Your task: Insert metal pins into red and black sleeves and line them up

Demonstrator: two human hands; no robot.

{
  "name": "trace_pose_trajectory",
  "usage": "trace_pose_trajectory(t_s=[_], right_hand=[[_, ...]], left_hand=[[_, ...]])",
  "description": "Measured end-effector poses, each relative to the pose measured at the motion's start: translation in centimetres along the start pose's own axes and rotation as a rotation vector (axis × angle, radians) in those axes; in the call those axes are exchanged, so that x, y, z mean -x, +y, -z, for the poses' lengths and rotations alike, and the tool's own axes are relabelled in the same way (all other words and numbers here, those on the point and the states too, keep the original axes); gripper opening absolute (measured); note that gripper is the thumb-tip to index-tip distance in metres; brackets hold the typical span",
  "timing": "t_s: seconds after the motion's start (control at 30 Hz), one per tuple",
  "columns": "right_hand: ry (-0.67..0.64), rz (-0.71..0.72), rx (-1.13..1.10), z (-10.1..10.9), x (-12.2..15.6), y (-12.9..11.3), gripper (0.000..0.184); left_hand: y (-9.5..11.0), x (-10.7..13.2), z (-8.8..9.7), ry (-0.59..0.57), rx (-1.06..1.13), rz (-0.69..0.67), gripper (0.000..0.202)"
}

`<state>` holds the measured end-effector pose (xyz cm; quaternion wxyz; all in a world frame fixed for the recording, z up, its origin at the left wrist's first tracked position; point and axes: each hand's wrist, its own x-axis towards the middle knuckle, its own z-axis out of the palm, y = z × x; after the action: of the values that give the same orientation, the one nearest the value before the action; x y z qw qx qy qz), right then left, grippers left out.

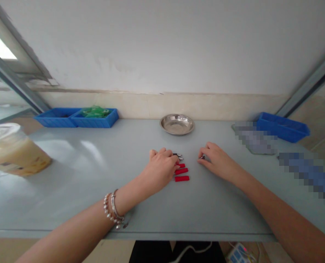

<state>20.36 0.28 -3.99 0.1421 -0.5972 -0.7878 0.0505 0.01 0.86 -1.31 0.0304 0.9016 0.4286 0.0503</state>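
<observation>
Several small red-handled pieces [182, 178] lie in a row at the middle of the table, with thin metal ends pointing left. Above them are dark pieces with shiny metal tips [180, 157]. My left hand [162, 164] is curled over the left side of this row, its fingers closed and bent down. What its fingertips hold is hidden beneath the hand. To the right of the row, my right hand [213, 160] pinches a small dark, shiny piece [202, 157] between thumb and fingers, too small to name.
A round metal dish [177, 124] stands near the wall. Blue bins [96, 122] are at the back left, one with green plastic in it. Another blue bin [283, 128] stands back right, beside blurred-out items. A lidded drink cup [14, 151] is at the left.
</observation>
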Motion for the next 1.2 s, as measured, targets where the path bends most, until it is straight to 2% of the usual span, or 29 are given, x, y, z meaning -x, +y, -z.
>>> trace_pose_trajectory(t_s=[0.17,0.43,0.57,1.2], right_hand=[[0.009,0.010,-0.042,-0.1,0.0,0.0,0.012],[-0.049,-0.010,-0.114,0.1,0.0,0.2,0.016],[-0.013,-0.024,-0.100,0.4,0.0,0.1,0.021],[0.106,0.063,-0.185,0.3,0.0,-0.9,0.019]], left_hand=[[0.0,0.0,0.1,-0.013,0.005,0.002,0.023],[-0.8,-0.4,-0.4,0.068,0.003,0.048,0.020],[-1.1,-0.5,-0.4,0.055,-0.015,0.087,0.020],[-1.9,-0.8,-1.3,0.103,-0.100,0.049,0.012]])
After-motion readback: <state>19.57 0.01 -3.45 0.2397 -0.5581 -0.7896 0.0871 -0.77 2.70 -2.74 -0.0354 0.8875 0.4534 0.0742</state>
